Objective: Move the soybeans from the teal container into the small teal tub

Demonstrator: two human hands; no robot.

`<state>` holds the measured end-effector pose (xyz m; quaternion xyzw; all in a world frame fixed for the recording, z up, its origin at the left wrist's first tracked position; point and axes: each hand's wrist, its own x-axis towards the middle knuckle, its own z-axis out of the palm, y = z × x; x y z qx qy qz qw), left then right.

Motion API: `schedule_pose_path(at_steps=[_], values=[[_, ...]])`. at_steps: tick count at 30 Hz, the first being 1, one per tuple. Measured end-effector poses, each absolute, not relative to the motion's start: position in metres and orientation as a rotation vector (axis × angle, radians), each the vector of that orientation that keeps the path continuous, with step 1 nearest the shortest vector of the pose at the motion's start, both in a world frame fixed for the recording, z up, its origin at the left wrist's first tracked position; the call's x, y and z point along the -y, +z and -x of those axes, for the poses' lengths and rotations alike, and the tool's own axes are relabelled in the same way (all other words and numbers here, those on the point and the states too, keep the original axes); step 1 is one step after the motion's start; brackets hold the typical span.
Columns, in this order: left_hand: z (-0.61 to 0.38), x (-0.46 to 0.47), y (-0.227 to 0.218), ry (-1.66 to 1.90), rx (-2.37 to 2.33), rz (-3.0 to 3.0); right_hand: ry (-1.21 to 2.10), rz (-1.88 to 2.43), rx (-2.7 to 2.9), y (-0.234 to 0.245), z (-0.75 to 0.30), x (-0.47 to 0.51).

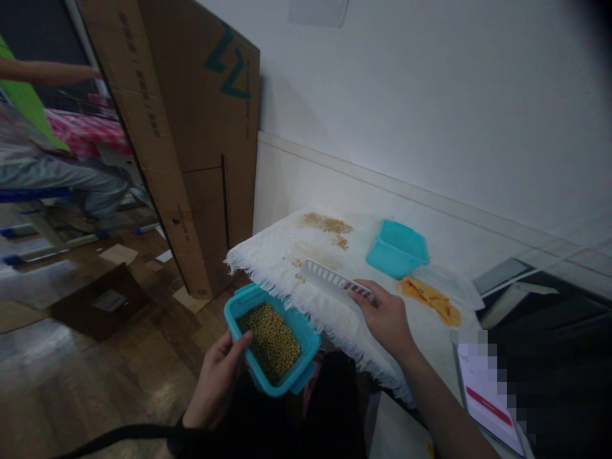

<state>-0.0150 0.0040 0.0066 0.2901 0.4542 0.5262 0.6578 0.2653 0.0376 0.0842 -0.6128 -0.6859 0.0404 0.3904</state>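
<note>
My left hand (217, 376) grips a teal plastic container (292, 376) filled with yellowish beans (270, 341), held just below the fringed edge of a white cloth (306, 299) on the table. My right hand (385, 315) is closed on a white slotted plastic scraper (329, 279) that rests flat on the cloth near its edge. Loose beans (327, 224) lie scattered on the cloth farther back. A second, empty teal container (396, 247) stands on the cloth behind my right hand.
An orange-stained clear bag (433, 298) lies right of the empty container. Papers (492, 398) and a dark device sit at the right. Tall cardboard boxes (191, 127) lean against the wall at left. Another person (43, 159) sits far left.
</note>
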Motion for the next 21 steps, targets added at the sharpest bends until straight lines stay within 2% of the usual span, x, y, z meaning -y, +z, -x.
schedule_pose_path(at_steps=[21], values=[[0.0200,-0.0055,0.0007,1.213,-1.020,-0.671,0.062,1.516,1.762,0.0828,-0.2555,-0.0375]])
